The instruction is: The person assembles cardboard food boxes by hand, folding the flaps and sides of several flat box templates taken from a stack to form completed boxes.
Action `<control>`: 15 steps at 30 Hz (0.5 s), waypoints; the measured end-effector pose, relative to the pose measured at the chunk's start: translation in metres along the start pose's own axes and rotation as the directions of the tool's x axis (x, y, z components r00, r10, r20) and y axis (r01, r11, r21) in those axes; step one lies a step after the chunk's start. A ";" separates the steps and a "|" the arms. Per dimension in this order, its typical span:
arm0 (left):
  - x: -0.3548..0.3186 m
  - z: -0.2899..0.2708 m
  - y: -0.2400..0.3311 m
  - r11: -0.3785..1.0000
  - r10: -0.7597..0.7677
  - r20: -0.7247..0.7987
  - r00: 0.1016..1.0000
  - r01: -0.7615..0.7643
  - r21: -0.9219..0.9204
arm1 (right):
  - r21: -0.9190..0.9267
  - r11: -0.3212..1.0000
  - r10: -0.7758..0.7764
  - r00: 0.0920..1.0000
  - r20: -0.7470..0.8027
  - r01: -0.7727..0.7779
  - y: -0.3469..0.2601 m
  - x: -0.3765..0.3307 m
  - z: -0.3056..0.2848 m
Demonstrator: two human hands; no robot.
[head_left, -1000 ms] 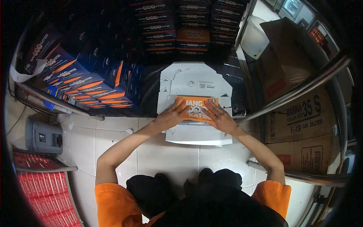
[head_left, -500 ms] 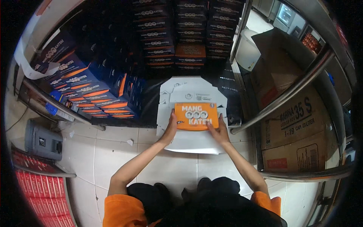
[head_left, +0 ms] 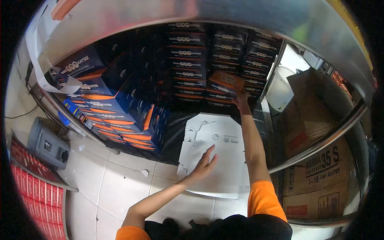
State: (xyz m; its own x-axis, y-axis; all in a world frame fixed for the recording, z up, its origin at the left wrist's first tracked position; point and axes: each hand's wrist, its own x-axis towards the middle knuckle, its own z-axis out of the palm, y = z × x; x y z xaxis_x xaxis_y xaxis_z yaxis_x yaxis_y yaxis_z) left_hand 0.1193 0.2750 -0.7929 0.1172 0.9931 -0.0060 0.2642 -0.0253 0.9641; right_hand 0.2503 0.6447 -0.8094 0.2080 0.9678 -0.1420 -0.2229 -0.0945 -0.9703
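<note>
My right hand (head_left: 241, 101) reaches far forward to the middle stack at the back. Its fingers are at the right end of a dark blue box with an orange top (head_left: 224, 81) and look closed on it, though they are partly blurred. The box sits slightly askew on the low middle pile. My left hand (head_left: 205, 166) hovers over a pile of flat white cardboard sheets (head_left: 220, 154), fingers stretched out and apart, holding nothing. The top sheet carries small dark printing.
Dark blue boxes stand in tall stacks at the back (head_left: 186, 54) and left (head_left: 96, 106). A brown carton (head_left: 316, 176) and a white bucket (head_left: 280, 90) stand right, by a metal rail (head_left: 320, 140). A grey case (head_left: 48, 142) and red packs (head_left: 38, 204) are left.
The orange-topped box has left its place between both hands over the sheets; my right hand has carried it forward to the back stack. My left hand has let go. The view has shifted.
</note>
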 end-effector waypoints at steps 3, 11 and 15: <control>0.005 0.040 0.002 0.996 0.087 0.088 0.992 -0.085 -0.026 | -0.221 0.774 -0.601 0.798 0.037 0.593 -0.033 0.038 -0.037; 0.006 0.112 -0.004 0.968 0.188 0.080 0.979 -0.198 0.151 | -0.657 0.720 -0.188 0.974 0.127 0.224 -0.025 -0.189 -0.204; 0.039 0.171 -0.014 0.941 0.124 0.020 0.992 -0.124 0.314 | -0.782 0.606 0.145 0.987 -0.070 -0.145 0.012 -0.301 -0.267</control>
State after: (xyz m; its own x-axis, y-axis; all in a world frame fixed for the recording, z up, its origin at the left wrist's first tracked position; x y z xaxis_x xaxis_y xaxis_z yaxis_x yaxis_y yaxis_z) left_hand 0.2836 0.2946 -0.8517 0.1679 0.9798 0.1085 0.5350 -0.1830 0.8248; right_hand 0.4393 0.2895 -0.8311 0.2399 0.9251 -0.2944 0.5798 -0.3797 -0.7209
